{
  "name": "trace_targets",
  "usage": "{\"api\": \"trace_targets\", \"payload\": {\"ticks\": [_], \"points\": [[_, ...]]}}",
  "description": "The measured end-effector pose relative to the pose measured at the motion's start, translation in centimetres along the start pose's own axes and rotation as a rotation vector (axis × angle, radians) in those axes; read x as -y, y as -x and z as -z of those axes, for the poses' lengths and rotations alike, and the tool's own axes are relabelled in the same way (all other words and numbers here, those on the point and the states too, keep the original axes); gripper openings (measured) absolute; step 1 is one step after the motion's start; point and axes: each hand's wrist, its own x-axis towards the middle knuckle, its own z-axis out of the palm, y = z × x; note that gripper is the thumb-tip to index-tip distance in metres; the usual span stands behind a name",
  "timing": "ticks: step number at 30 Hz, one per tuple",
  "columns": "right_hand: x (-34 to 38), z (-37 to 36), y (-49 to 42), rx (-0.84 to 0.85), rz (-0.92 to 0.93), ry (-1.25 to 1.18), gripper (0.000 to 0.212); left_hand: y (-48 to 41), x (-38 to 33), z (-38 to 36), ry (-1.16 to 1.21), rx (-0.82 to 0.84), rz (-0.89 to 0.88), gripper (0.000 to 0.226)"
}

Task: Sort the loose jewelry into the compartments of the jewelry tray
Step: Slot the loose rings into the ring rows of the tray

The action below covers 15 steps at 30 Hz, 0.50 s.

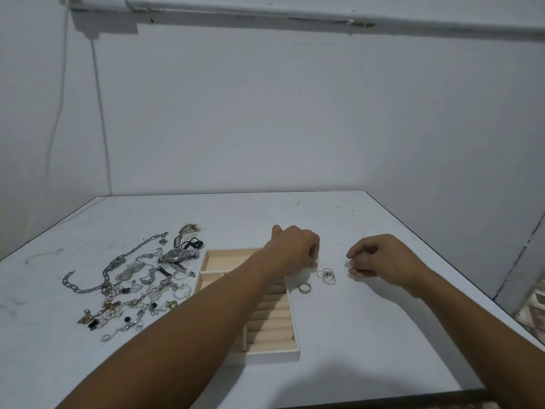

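R hand [380,258] pinches 1 ring [349,263], L hand [295,249] curled — grip unclear — 1 tray [274,354].

Left forearm [236,290] is lying across the jewelry tray [274,356], blocking its middle; tangled jewelry [141,278] is crowding its left side, the far table [354,219] lying open.

White table [383,335], scuffed top, dark edge. Plain wall [295,113] behind table. Surface conduit [324,16] runs high above table along wall. Two cables [102,119] drop behind table's far-left corner. Patterned floor [533,308] right of table.
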Motion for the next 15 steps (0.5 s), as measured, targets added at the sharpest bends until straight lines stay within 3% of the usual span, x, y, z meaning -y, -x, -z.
{"api": "trace_targets", "payload": {"ticks": [6,15], "points": [[1.8,-1.4,2.1,0.033,0.077,0.015,0.007,3.8,1.1,2.7,0.029,0.011,0.022,0.003],[5.3,-5.6,5.9,0.128,0.186,0.134,0.011,10.2,2.9,5.6,0.029,-0.067,0.105,0.011]]}}
